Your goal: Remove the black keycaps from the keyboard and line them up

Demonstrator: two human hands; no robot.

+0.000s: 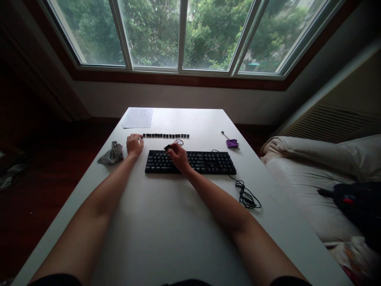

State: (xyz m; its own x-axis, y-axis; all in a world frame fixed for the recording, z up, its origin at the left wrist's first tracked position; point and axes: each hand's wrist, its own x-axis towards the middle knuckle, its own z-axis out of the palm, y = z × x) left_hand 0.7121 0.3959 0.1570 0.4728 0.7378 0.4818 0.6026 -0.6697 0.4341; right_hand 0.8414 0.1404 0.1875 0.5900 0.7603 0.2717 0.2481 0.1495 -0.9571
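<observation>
A black keyboard (208, 162) lies across the white table. Behind it runs a line of several small black keycaps (166, 136). At the left end of that line, my left hand (135, 145) has its fingertips closed on a keycap (141, 137). My right hand (179, 157) hovers over the left half of the keyboard, hiding some of its keys. Pinched in its fingers is a small black keycap puller (167, 147), with a thin wire loop showing just behind the fingers.
A crumpled grey cloth (113, 154) sits left of my left hand. Paper sheets (138, 118) lie at the far left corner. Toward the right are a small brush (225, 134), a purple pouch (232, 143) and a coiled black cable (247, 196). A sofa (297, 174) stands beside the table (154, 230).
</observation>
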